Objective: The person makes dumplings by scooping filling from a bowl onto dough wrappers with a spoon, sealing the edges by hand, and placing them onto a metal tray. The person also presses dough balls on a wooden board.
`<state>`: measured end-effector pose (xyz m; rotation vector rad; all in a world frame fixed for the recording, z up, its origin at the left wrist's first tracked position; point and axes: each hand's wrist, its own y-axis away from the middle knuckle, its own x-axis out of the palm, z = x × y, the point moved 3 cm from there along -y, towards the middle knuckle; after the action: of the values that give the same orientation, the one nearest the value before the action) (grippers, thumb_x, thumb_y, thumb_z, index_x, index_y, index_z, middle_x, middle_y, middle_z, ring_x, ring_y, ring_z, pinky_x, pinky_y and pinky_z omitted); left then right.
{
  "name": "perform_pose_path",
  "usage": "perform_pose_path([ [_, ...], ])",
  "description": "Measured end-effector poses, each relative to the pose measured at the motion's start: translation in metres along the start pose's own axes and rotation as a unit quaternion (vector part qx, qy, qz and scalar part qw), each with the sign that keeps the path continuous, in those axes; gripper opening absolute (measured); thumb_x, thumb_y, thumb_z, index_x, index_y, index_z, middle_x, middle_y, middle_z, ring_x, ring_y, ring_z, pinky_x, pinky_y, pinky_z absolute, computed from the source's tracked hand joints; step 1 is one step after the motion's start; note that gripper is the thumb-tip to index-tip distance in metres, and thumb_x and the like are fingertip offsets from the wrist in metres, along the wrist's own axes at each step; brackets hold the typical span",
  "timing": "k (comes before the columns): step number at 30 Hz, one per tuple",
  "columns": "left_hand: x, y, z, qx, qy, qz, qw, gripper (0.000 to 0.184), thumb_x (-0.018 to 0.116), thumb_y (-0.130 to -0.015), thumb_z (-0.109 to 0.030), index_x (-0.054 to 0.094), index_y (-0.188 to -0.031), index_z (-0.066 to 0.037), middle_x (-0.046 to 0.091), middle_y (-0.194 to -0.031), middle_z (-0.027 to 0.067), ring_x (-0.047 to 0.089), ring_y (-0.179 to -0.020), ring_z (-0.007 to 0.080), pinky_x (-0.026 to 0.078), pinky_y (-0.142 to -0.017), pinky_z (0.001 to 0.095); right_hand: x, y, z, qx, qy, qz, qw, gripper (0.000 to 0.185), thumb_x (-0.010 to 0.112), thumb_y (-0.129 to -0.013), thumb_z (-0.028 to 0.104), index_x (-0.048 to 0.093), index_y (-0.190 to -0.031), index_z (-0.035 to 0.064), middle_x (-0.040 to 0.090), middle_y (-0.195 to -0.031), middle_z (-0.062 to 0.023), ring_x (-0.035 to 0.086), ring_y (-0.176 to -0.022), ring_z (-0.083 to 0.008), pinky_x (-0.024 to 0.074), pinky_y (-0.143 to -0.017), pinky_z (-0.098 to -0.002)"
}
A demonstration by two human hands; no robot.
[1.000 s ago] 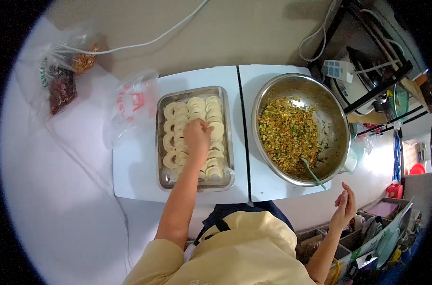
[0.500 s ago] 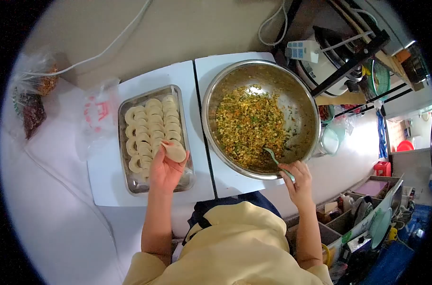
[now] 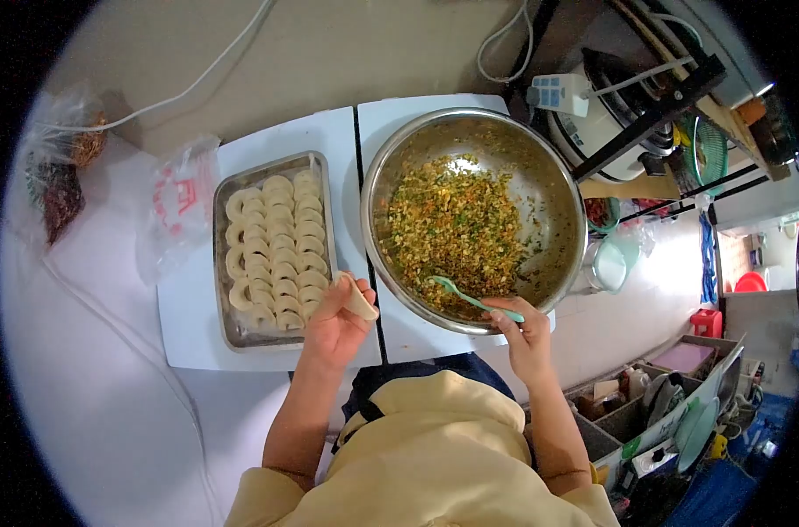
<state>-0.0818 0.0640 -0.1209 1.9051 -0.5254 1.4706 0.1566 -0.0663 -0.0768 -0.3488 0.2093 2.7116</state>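
Observation:
My left hand [image 3: 336, 327] is closed round a pale dumpling wrapper [image 3: 359, 304], held between the tray and the bowl. In my right hand [image 3: 524, 342] is a light green spoon [image 3: 470, 299], its head down in the chopped filling [image 3: 457, 233]. That filling, yellow, green and orange, lies in a large steel bowl [image 3: 565, 189]. Left of the bowl is a metal tray [image 3: 322, 176] holding rows of folded dumplings [image 3: 281, 241].
A plastic bag with red print [image 3: 178, 198] lies left of the tray. Behind the bowl on the right stand a white cooker [image 3: 597, 132] and a black-framed shelf [image 3: 663, 114]. Bins of household items [image 3: 645, 395] line the right side.
My left hand has moved right, off the tray toward the bowl, with the wrapper now tilted. My right hand has shifted left, and the spoon now lies flatter, farther left in the filling.

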Motion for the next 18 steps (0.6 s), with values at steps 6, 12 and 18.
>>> perform_pose_path([
  [6,0.023,0.000,0.010,0.011,-0.155,-0.107,0.982,0.024,0.059,-0.089,-0.019,0.056,-0.107,-0.003,0.059,-0.113,0.0177,0.057,-0.106,0.0304,0.048,-0.090,0.0443,-0.008,0.006,-0.004,0.017,-0.046,0.038,0.998,0.019,0.059,-0.086,0.010,0.066,-0.101,0.0002,0.064,-0.084,-0.0136,0.058,-0.074,-0.0201,0.0452,-0.068,-0.0297],
  [12,0.023,-0.003,0.008,0.003,-0.152,-0.136,0.979,0.024,0.058,-0.089,-0.018,0.054,-0.108,-0.003,0.057,-0.117,0.0184,0.054,-0.111,0.0308,0.048,-0.092,0.0408,0.004,0.026,-0.003,0.090,-0.052,0.002,0.995,0.023,0.057,-0.089,0.015,0.065,-0.103,-0.0010,0.065,-0.083,-0.0109,0.059,-0.072,-0.0155,0.0453,-0.067,-0.0273],
  [18,0.019,-0.009,0.008,-0.003,-0.161,-0.141,0.977,0.032,0.057,-0.089,-0.016,0.050,-0.118,-0.003,0.056,-0.119,0.0157,0.053,-0.112,0.0283,0.047,-0.094,0.0389,0.008,0.036,-0.015,0.098,-0.276,-0.126,0.948,0.028,0.052,-0.093,0.020,0.061,-0.100,-0.0049,0.065,-0.081,-0.0114,0.060,-0.068,-0.0152,0.0480,-0.062,-0.0257],
])
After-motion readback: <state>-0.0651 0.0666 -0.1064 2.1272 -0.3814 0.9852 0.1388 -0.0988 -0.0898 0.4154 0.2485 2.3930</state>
